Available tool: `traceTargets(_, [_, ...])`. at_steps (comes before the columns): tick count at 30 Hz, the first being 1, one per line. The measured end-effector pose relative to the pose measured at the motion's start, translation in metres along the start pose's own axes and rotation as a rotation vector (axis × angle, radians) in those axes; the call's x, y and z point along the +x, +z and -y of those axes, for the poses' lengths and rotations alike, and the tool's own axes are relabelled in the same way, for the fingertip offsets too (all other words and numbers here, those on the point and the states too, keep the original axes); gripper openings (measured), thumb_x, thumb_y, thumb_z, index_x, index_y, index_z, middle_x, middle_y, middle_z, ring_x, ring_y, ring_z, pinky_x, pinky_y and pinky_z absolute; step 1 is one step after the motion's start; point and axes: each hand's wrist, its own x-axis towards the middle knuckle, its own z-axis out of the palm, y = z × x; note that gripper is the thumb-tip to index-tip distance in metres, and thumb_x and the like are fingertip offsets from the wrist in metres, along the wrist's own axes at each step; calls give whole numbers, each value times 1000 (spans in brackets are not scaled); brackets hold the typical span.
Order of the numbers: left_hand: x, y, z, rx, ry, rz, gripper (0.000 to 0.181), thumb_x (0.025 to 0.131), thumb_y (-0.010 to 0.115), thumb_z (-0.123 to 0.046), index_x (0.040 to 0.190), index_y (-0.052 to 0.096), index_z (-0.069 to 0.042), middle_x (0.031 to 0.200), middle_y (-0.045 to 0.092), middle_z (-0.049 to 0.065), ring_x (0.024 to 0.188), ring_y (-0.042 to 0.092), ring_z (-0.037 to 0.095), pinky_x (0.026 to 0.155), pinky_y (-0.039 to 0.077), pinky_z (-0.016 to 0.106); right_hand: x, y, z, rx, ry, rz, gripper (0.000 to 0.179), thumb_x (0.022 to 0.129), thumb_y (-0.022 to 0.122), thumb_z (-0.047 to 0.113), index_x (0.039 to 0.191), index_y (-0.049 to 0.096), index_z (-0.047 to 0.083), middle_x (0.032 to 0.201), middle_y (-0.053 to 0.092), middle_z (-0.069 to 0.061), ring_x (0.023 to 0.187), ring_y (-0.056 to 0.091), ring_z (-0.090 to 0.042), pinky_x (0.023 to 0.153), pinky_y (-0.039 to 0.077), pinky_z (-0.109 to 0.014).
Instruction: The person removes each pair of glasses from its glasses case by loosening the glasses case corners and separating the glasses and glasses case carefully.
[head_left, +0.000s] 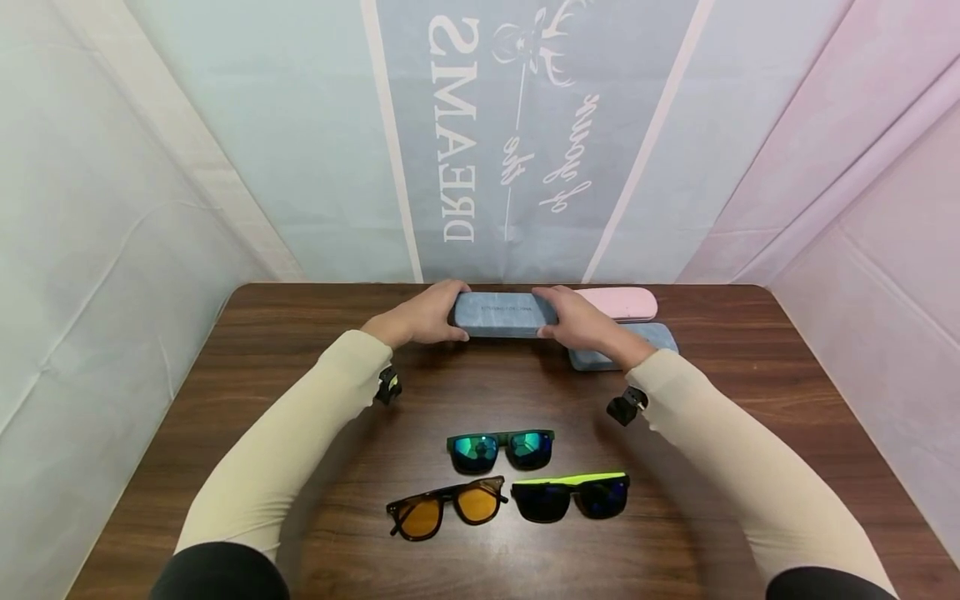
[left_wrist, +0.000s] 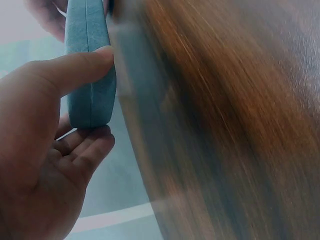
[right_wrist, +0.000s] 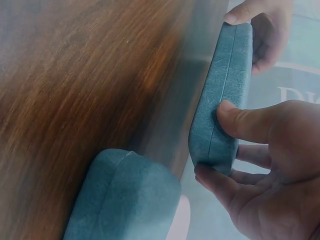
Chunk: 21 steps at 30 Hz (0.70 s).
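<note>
A blue-grey glasses case (head_left: pixel 504 315) with small dark lettering on its lid is held at both ends near the table's back edge. My left hand (head_left: pixel 429 315) grips its left end; in the left wrist view the thumb lies on the seam side and the fingers (left_wrist: pixel 95 150) curl round the end. At the other end my right hand (head_left: pixel 581 321) holds it between thumb and fingers, as the right wrist view shows. The case (right_wrist: pixel 222 95) looks closed. Partly behind the right hand and wrist lie a second blue-grey case (head_left: pixel 592 360) and a pink case (head_left: pixel 626 303).
Three pairs of sunglasses lie nearer me on the brown wooden table (head_left: pixel 300 400): one with green-blue mirrored lenses (head_left: pixel 501 450), one with amber lenses (head_left: pixel 448 507), and one black with a lime-green top (head_left: pixel 572 497). A printed cloth (head_left: pixel 517 125) hangs behind the table.
</note>
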Motion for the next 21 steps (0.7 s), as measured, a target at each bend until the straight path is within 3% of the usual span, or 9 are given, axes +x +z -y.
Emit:
traceTargets(12, [11, 5, 11, 0, -56, -8, 73, 88, 82, -25, 143, 43, 3, 138, 52, 19, 128, 49, 30, 111, 37, 41, 21, 8, -2, -13, 35, 14, 72, 96, 70, 9, 156, 32, -4, 158, 35, -26, 146, 32, -39, 117, 30, -52])
traceTargets(21, [19, 17, 15, -13, -91, 29, 74, 88, 82, -27, 144, 42, 2, 137, 53, 17, 127, 50, 28, 110, 39, 39, 27, 17, -10, -16, 47, 45, 71, 96, 68, 7, 155, 31, -7, 157, 34, -28, 146, 32, -41, 117, 29, -52])
